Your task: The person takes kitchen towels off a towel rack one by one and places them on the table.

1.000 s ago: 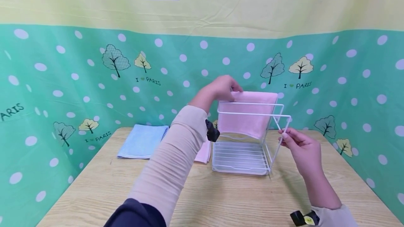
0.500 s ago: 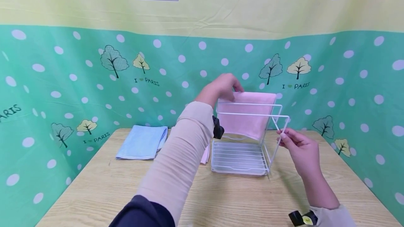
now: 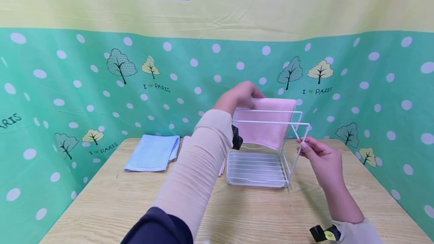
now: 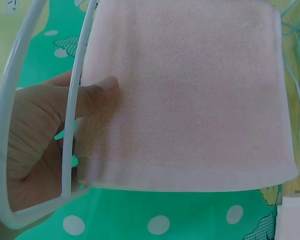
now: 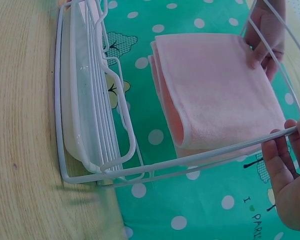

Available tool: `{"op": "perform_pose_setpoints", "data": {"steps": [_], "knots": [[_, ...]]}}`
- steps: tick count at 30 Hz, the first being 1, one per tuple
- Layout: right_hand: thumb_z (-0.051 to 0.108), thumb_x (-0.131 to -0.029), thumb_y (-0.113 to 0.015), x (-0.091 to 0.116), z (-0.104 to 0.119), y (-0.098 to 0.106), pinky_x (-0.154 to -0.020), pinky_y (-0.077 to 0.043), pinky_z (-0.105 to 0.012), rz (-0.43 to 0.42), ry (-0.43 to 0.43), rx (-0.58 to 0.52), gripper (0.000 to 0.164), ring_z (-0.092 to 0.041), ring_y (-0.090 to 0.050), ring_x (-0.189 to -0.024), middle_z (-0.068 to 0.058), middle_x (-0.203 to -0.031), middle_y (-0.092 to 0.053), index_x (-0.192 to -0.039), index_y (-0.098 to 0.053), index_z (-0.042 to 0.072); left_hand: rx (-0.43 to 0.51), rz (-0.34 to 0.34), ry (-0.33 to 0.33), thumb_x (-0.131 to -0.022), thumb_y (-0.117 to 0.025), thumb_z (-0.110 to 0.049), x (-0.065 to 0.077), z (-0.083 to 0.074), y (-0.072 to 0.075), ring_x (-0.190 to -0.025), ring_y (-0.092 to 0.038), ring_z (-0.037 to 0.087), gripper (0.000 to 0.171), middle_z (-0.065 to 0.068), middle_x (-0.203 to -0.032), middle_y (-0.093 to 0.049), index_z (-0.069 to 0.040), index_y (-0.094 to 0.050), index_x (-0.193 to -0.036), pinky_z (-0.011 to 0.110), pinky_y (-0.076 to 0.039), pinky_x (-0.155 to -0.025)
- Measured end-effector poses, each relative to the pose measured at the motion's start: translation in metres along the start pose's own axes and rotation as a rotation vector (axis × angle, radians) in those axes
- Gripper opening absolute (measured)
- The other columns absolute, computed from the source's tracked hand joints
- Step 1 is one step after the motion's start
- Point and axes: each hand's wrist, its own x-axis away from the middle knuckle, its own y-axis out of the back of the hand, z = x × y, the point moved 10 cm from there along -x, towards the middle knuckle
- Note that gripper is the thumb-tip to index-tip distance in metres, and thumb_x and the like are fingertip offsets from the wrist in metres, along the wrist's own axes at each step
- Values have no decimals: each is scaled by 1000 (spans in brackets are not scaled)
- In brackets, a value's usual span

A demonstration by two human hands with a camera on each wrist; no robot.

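Observation:
A white wire rack [image 3: 271, 122] stands on the table. Over its rear top bar hangs a folded pink towel [image 3: 264, 129], its layered side edge showing in the right wrist view. My left hand [image 3: 238, 97] pinches the towel's top left part; in the left wrist view the thumb [image 4: 102, 92] lies on the cloth's near face, behind the rack's front bars. My right hand [image 3: 322, 163] holds the rack's right front post between thumb and fingers. A shallow tray under a wire shelf [image 3: 255, 170] forms the rack's base.
A folded blue towel [image 3: 150, 153] lies on the wooden table [image 3: 101, 199] at the left. Another pink cloth [image 3: 222, 168] lies left of the rack, mostly hidden by my left sleeve. A green dotted curtain [image 3: 190, 104] stands close behind the table.
My left forearm has shifted slightly right, uncovering more of the blue towel. The pink towel stays on the bar, and my right hand keeps its hold on the post.

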Motion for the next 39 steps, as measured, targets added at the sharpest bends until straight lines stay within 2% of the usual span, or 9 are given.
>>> {"op": "perform_pose_setpoints", "data": {"steps": [6, 10, 23, 28, 36, 39], "knots": [[14, -92, -68, 0, 2, 0, -75, -55, -20, 1, 6, -25, 30, -8, -70, -84, 5, -100, -73, -119, -68, 1, -9, 1, -64, -86, -75, -11, -6, -8, -2, -92, -60, 10, 33, -4, -101, -71, -18, -72, -119, 21, -49, -81], [14, -92, -68, 1, 2, 0, -75, -54, -20, 7, 6, -28, 31, -8, -70, -84, 5, -101, -73, -120, -68, 1, 7, -12, -67, -87, -75, -11, -8, -8, -2, -88, -56, 12, 30, -5, -94, -70, -18, -74, -116, 22, -47, -76], [14, -93, -67, 0, 0, -1, -75, -54, -19, 12, 3, -5, 30, -7, -69, -85, 4, -102, -73, -120, -68, 2, 68, -73, -52, -86, -76, -10, -10, -3, 2, -91, -60, 10, 24, -5, -94, -71, -17, -76, -109, 19, -49, -78], [15, -93, -67, -1, -2, -2, -75, -54, -19, 17, -2, 6, 32, -7, -69, -84, 9, -99, -73, -121, -67, 1, 66, -109, -59, -85, -76, -11, -11, -1, 4, -90, -62, 9, 22, -4, -94, -72, -16, -77, -106, 18, -50, -77], [17, -93, -67, -10, -6, -2, -75, -54, -19, 16, -3, 20, 32, -7, -69, -86, 10, -99, -72, -122, -67, 2, 90, -164, -91, -85, -77, -12, -16, 0, 10, -89, -64, 8, 19, -2, -95, -74, -14, -77, -104, 16, -50, -76], [15, -93, -67, -13, -7, -3, -76, -54, -20, 26, 9, -2, 31, -9, -69, -87, 3, -102, -73, -121, -68, 1, 92, -181, -104, -84, -78, -13, -16, 1, 13, -88, -63, 8, 19, -2, -94, -74, -13, -77, -103, 16, -50, -76]]}}
